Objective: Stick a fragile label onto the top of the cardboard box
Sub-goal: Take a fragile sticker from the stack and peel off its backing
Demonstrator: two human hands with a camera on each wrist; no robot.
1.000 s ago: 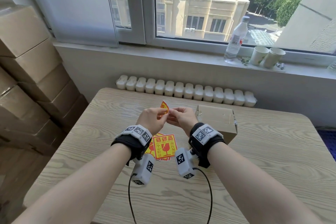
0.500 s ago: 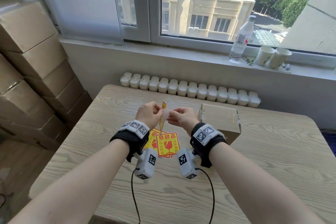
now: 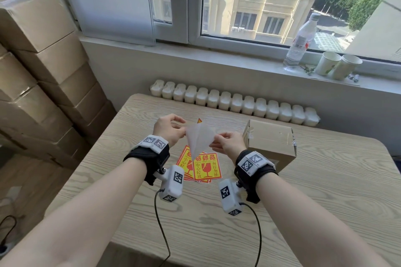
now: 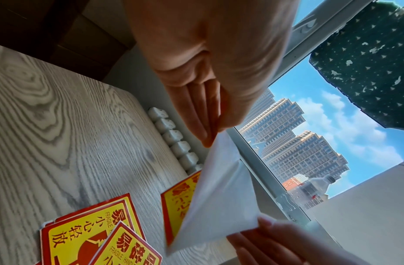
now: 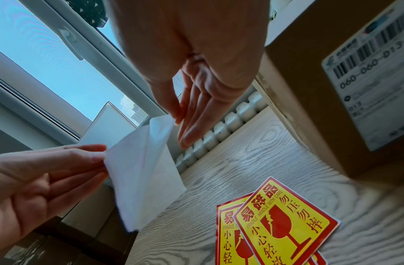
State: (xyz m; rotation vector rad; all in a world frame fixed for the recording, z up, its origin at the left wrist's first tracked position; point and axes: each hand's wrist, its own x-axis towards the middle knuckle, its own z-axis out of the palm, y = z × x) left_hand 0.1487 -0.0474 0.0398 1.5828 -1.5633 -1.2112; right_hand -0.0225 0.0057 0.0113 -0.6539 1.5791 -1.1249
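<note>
Above the table, between my hands, a fragile label (image 3: 199, 140) splits from its white backing in a V. My left hand (image 3: 184, 131) pinches one layer at its top corner; faint red print shows through that layer (image 5: 137, 172). The right hand (image 3: 214, 138) pinches the glossy white backing (image 5: 161, 129). The label's yellow printed face (image 4: 176, 202) turns away from me. The cardboard box (image 3: 271, 138) stands shut on the table just right of my right hand, with a barcode sticker on its side (image 5: 366, 80). Its top is bare.
A loose pile of red-and-yellow fragile labels (image 3: 206, 168) lies on the wooden table (image 3: 282, 201) under my hands. White moulded pieces (image 3: 234, 102) line the far edge. Cartons (image 3: 32, 60) are stacked at the left. A bottle (image 3: 300, 43) and two paper cups (image 3: 338, 66) stand on the sill.
My hands have drawn apart and the two layers have opened wide; a second ago only the label's small yellow corner showed between closely held fingertips.
</note>
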